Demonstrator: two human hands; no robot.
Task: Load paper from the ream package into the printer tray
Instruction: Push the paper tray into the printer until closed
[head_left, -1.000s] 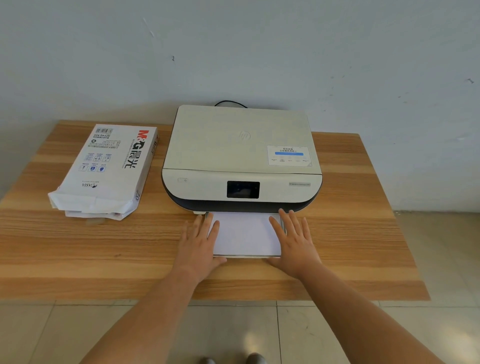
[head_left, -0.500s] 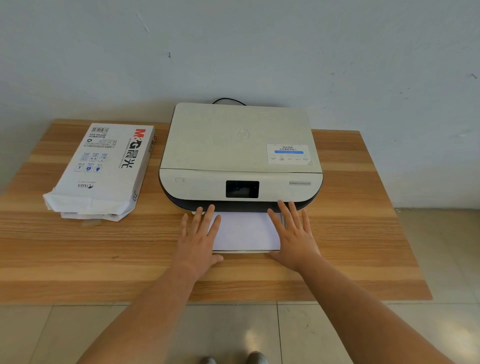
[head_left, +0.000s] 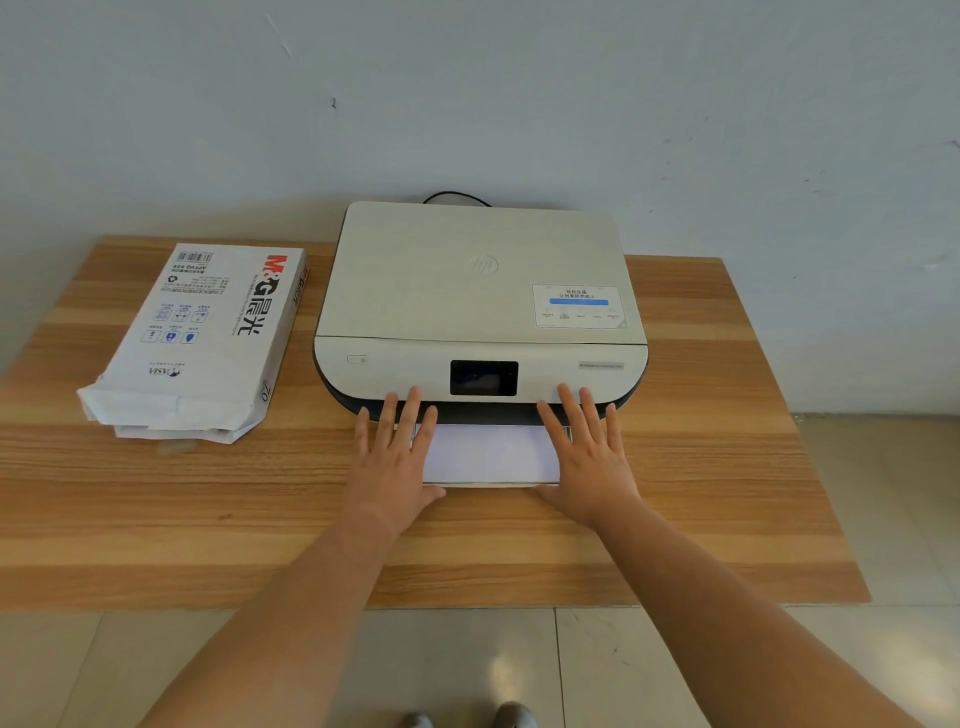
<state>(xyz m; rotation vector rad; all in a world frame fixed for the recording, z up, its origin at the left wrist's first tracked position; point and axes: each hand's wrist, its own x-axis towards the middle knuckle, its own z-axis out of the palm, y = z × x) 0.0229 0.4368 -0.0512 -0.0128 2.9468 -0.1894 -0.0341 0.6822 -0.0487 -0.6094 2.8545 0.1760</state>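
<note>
A cream printer (head_left: 480, 291) with a dark base and a small black screen stands at the middle back of the wooden table (head_left: 727, 467). Its tray (head_left: 488, 484) sticks out in front, with white paper (head_left: 491, 452) lying in it. My left hand (head_left: 395, 457) lies flat with fingers spread on the tray's left edge, thumb against the tray's front lip. My right hand (head_left: 587, 452) lies flat the same way on the right edge. Fingertips of both hands reach the printer's front. The white ream package (head_left: 202, 338), torn open at its near end, lies to the printer's left.
A black cable (head_left: 457, 196) loops out behind the printer against the grey wall. The table's near edge runs above a tiled floor (head_left: 571, 670), where the tips of my shoes (head_left: 467, 719) show.
Both hands have slid forward towards the printer, and the tray with the paper has gone further in, leaving less white paper showing.
</note>
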